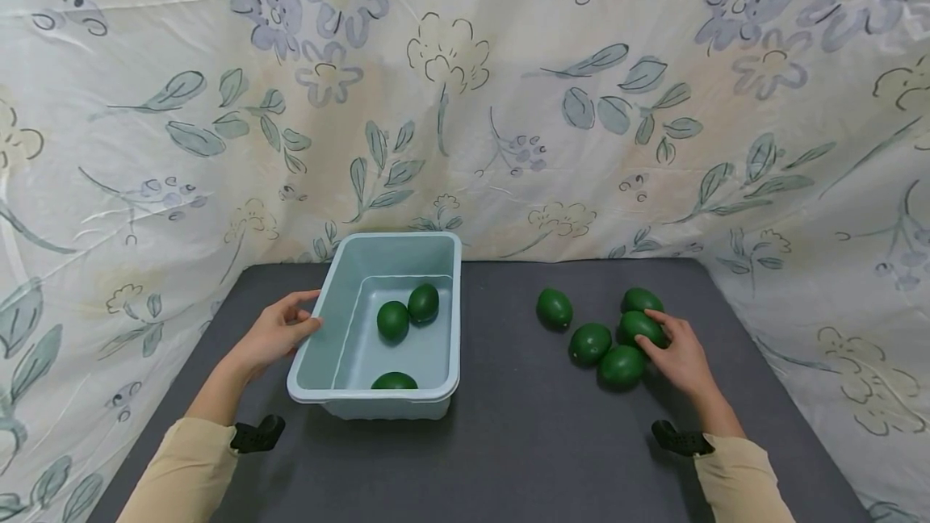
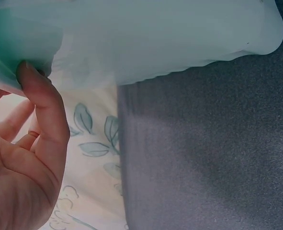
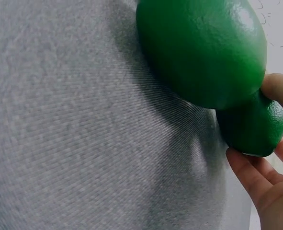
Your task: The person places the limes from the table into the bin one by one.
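A pale blue-green plastic bin (image 1: 312, 353) stands left of centre on the table. Inside it lie three glossy dark green avocados, one of them an avocado (image 1: 393, 320) near the middle. My left hand (image 1: 279, 333) holds the bin's left rim, with the thumb against its wall in the left wrist view. Over on the right, my right hand (image 1: 679, 353) has thumb and fingers around an avocado (image 3: 251, 127) within a loose cluster. Closer to the right wrist camera, another avocado (image 3: 203, 48) partly covers the gripped one.
Beside the gripped fruit lie more avocados: a front avocado (image 1: 622, 367), a left avocado (image 1: 591, 344) and a back avocado (image 1: 642, 299). One avocado (image 1: 555, 309) sits slightly apart. A flowered cloth (image 1: 501, 103) hangs behind the dark grey table (image 1: 508, 450).
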A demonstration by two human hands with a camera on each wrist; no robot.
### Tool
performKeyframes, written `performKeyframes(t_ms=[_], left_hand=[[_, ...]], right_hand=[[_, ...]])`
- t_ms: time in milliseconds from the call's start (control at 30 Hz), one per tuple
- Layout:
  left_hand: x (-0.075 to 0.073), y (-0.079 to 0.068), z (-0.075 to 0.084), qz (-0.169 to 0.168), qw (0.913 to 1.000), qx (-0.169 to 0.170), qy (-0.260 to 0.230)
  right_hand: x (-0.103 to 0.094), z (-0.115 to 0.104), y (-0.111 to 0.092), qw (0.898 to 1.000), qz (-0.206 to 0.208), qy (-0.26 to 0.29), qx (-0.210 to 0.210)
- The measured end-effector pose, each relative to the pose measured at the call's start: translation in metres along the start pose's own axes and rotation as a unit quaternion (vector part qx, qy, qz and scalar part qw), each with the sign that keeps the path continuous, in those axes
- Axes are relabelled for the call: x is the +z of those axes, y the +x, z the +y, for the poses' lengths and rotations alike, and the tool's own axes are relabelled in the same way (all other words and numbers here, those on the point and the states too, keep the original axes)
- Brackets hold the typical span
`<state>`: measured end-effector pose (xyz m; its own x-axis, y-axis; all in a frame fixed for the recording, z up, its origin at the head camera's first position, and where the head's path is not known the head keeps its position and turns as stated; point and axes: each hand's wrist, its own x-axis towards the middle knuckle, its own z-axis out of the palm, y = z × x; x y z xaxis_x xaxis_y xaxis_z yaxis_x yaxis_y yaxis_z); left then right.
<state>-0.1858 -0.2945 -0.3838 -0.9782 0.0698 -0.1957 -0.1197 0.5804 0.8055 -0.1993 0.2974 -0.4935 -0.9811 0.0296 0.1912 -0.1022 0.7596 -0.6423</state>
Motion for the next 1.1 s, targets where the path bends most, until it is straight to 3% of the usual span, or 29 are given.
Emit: performKeyframes(t_ms=[600, 1100], left_hand=[[0.0, 0.0, 0.001, -0.002, 1.0, 0.001, 0.007], [0.001, -0.002, 0.002, 0.0, 0.9999, 0.004, 0.009]], right_hand=[[0.001, -0.013, 0.009, 1.0, 0.011, 0.016, -0.016], [0.003, -0.037, 0.018, 0.999, 0.017, 0.029, -0.033]])
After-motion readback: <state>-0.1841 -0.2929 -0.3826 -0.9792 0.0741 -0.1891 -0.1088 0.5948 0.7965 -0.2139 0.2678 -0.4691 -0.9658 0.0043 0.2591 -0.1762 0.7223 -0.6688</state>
